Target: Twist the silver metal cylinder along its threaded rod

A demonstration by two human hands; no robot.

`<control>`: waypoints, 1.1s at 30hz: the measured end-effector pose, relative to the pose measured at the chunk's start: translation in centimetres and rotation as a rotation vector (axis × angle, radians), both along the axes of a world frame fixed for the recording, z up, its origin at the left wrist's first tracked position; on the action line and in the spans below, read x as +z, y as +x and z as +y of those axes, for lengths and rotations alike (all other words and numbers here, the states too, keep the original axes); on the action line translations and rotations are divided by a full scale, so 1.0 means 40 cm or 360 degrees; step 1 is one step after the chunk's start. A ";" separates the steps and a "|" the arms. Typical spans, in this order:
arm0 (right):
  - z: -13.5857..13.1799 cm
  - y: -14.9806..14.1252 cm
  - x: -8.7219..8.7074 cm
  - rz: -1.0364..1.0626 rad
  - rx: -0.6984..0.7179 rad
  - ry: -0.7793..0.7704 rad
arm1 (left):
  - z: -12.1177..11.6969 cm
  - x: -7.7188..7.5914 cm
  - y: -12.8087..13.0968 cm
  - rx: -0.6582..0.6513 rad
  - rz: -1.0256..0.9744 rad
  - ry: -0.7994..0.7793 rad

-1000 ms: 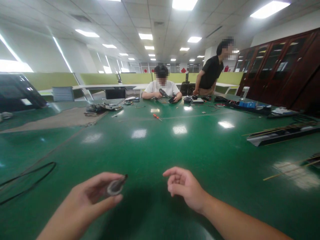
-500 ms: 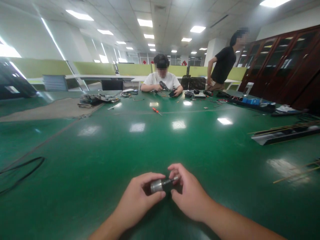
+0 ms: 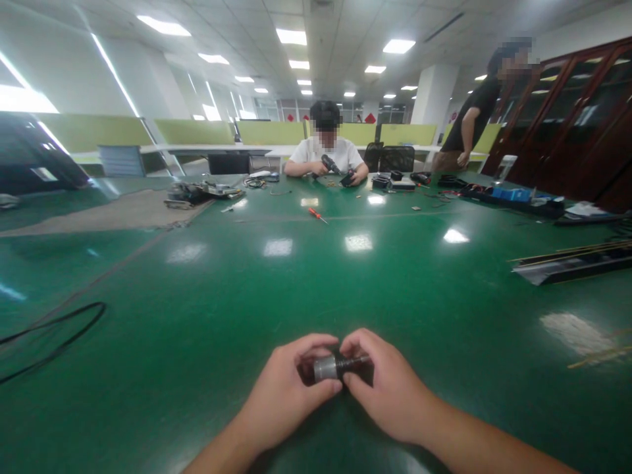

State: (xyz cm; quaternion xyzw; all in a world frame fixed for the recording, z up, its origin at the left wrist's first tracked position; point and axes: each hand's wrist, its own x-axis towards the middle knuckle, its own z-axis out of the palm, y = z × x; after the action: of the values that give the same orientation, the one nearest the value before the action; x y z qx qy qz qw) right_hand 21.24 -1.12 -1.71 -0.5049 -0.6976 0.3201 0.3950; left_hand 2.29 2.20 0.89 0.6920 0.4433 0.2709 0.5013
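Note:
Low in the head view, a small silver-and-black cylindrical metal part point(image 3: 326, 368) with a thin ribbed shaft on its right side lies sideways between my hands. My left hand point(image 3: 289, 378) curls around its silver body, thumb in front and fingers behind, hiding its left end. My right hand point(image 3: 390, 382) is closed about the dark, narrower end, with thumb and fingertips near the collar and the shaft's tip running in under the fingers. Both hands are just above the green table point(image 3: 276, 296), thumbs almost meeting.
A red screwdriver point(image 3: 317, 214) lies farther off. A black cable point(image 3: 74, 336) loops at the left; a metal channel with thin rods point(image 3: 557, 266) lies right. Across the table, a person in white point(image 3: 326, 155) holds a power drill point(image 3: 330, 164). Another person point(image 3: 471, 122) stands behind, right.
My right hand has drawn in toward the cylindrical part, its fingers now closed about the narrow end. The standing person has moved right. The whole view has shifted slightly.

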 end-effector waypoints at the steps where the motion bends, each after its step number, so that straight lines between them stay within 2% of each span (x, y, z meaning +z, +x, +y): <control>1: 0.000 0.000 0.002 -0.0010 0.0008 0.0002 | -0.001 -0.002 0.000 0.0009 -0.0022 -0.0019; 33: 0.000 0.003 0.016 -0.0022 0.0043 -0.0041 | 0.000 -0.002 0.000 -0.0014 0.0050 0.0023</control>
State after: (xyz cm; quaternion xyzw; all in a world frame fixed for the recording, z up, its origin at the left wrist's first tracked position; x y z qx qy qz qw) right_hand 21.37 -1.11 -1.08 -0.5025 -0.7029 0.3310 0.3793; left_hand 2.27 2.20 0.82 0.7016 0.4461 0.2610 0.4905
